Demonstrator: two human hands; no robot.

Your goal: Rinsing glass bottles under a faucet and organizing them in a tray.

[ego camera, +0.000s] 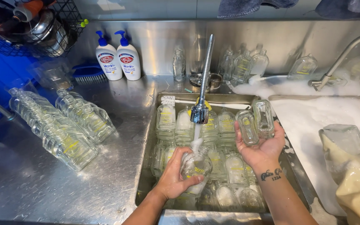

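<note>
Under the tap (199,113) over the left sink (146,166), the left hand (175,177) wraps a clear glass bottle (196,166) — fingers curled round its body, neck tilted up toward the spout, so the stream runs straight into its mouth. Just to the right of the tap, the right hand (260,146) sits palm up, fingers cupped around two more small bottles (256,124), both lying with their long axes pointing away from the person. The left hand is the nearer one to the water; the pair in the right waits beside it. Beneath the tap, the basin is packed with more bottles (226,166). Left of it, rows of rinsed bottles (63,125) lie on the steel counter (42,187) — to the right, a gloved hand (357,183) works in foam.
</note>
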